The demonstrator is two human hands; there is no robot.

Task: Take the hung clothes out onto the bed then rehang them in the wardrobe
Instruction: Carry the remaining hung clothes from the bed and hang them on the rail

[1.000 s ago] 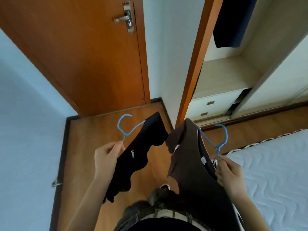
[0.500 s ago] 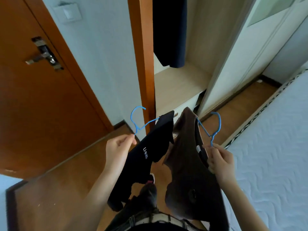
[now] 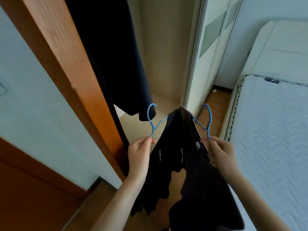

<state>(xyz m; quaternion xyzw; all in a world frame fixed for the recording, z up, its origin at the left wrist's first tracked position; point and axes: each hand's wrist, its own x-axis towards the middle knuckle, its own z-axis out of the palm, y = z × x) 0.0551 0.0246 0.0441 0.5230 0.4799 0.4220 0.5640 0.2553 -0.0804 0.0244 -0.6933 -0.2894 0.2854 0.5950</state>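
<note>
My left hand (image 3: 139, 153) pinches the neck of a blue wire hanger (image 3: 152, 118) that carries a black garment (image 3: 160, 165) with small white lettering. My right hand (image 3: 219, 151) grips a second blue hanger (image 3: 207, 120) bearing a dark brown garment (image 3: 202, 185). Both garments hang side by side in front of me, just before the open wardrobe (image 3: 166, 52). Inside it a dark navy garment (image 3: 113, 55) hangs at the left, its hem close to the left hanger's hook.
An orange wooden wardrobe post (image 3: 66, 67) stands left of the opening, a pale sliding door (image 3: 208, 47) to its right. The white quilted bed (image 3: 273, 130) lies at the right. A brown room door (image 3: 25, 189) and wooden floor (image 3: 216, 110) are at lower left and between wardrobe and bed.
My view has swung up and right from the room door toward the wardrobe interior. Both hands kept their hangers and came closer to the opening.
</note>
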